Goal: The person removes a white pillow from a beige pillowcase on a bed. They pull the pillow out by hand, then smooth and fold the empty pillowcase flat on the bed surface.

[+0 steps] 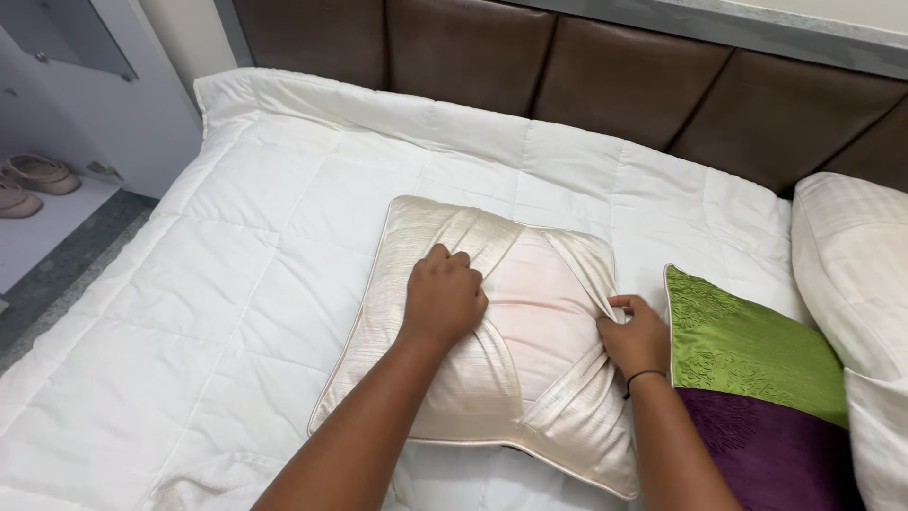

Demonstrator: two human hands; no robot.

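A cream satin cushion cover (454, 397) lies on the white quilted bed, with a pale pink inner cushion (539, 322) showing through the open back flaps. My left hand (443, 296) grips the left flap of the cover, fingers curled under its edge. My right hand (636, 333) pinches the right flap (584, 270) and pulls it outward. A black band sits on my right wrist.
A green and purple cushion (757, 388) lies to the right, beside a white pillow (856, 284). The brown padded headboard (586, 66) runs along the back. At far left are a white cabinet and sandals (33, 180) on a low shelf. The white quilt (189, 312) spreads left.
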